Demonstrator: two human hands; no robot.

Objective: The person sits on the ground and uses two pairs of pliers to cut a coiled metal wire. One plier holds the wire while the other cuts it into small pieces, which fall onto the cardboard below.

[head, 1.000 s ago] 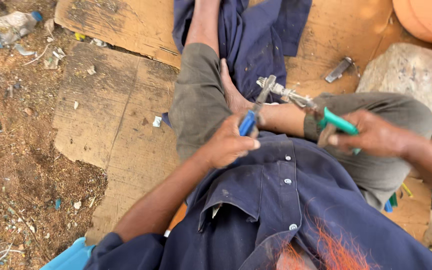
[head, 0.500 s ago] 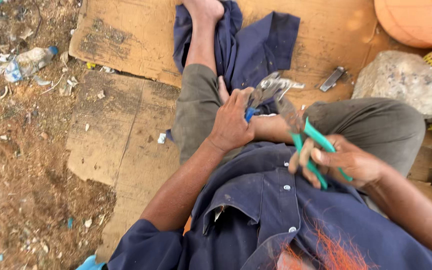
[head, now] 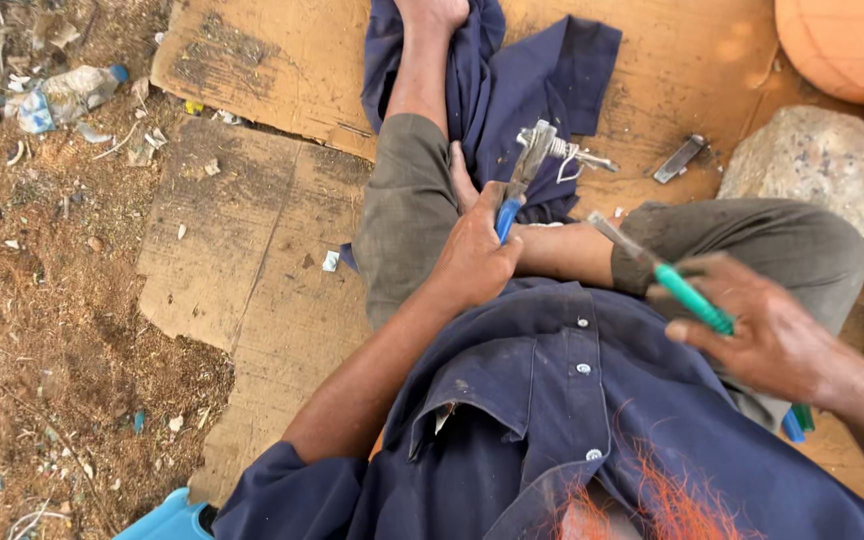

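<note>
Pliers with blue handles [head: 514, 195] were clamped in the left hand [head: 474, 258], whose fingers were wrapped tight around the grips just above the person's lap. Nearest the camera lay the dark blue shirt [head: 552, 400] with its row of buttons. Off to the side, the right hand [head: 767, 335] was closed around a green-handled tool [head: 687, 295], its metal shaft slanting up and inward toward the pliers; the picture was blurred there, so the tip could not be made out. The pliers' long axis ran away from the left hand, up and slightly rightward, ending at a small metal part with bent wires [head: 564, 150] gripped at the nose. That part sat beyond both hands, closer to the left, over a dark blue cloth [head: 552, 75] spread on cardboard [head: 272, 290]. Farther off rested a grey stone [head: 817, 170].
</note>
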